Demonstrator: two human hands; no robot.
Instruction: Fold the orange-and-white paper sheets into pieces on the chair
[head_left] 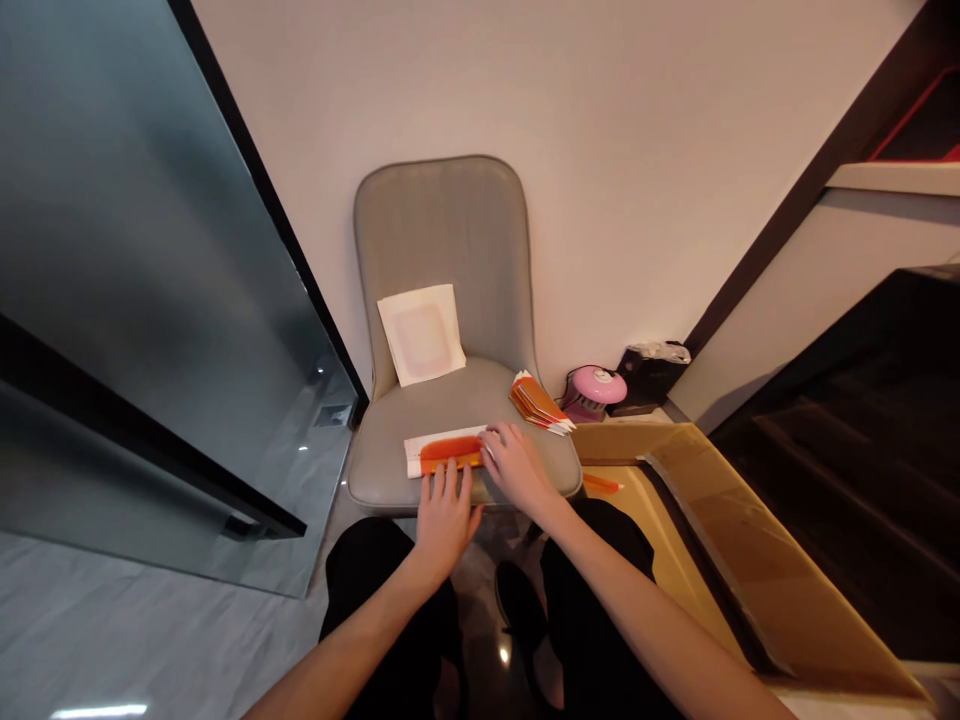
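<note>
A folded strip of white and orange paper (pixel 450 447) lies flat near the front of the grey chair's seat (pixel 382 480). My left hand (pixel 444 510) rests on its lower edge, fingers stretched out and spread. At the strip's right end is my right hand (pixel 516 462), its fingers bent over the paper; whether they pinch it is hidden. Several folded orange and white paper pieces (pixel 538 402) lie stacked at the seat's right side. Against the backrest lean white square sheets (pixel 424 335) with a faint pinkish square on the front one.
An open cardboard box (pixel 690 600) stands right of the chair, with an orange folded piece (pixel 602 484) in it. Behind it are a pink rounded device (pixel 598 385) and a black box (pixel 651 375). A glass door (pixel 150 250) with a dark handle stands left.
</note>
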